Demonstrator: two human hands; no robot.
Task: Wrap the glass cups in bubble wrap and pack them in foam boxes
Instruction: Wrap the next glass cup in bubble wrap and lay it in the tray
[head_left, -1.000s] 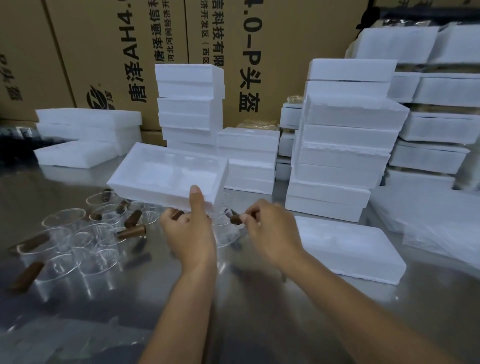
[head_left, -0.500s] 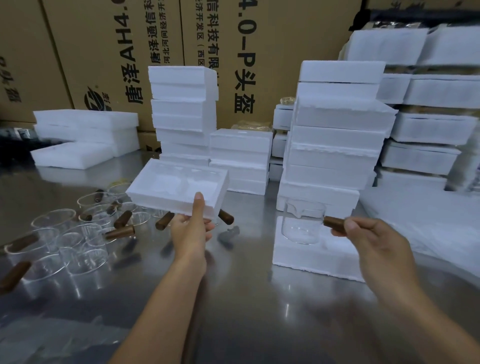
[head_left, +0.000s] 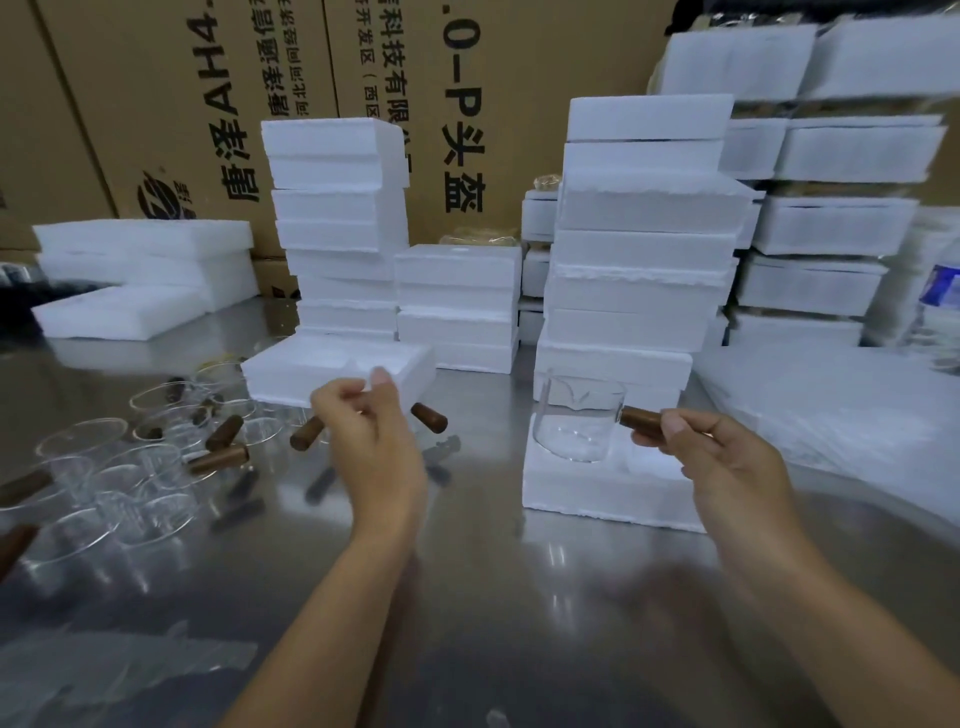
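Loose cups (head_left: 104, 457) with brown handles stand on the steel table (head_left: 467, 597), at 9 o'clock from the left hand (head_left: 369, 436). That hand's thumb and curled fingers pinch the near edge of a foam tray (head_left: 322, 371), held over the cups. Foam stacks (head_left: 639, 249) stand at 12 o'clock. The right hand (head_left: 727, 467), fingers curled, grips the handle (head_left: 641, 418) of one cup (head_left: 579, 423), the handle pointing to 3 o'clock. This cup is upright, with its base at the left pocket of the foam box (head_left: 608, 493). Whether it is fully seated cannot be told.
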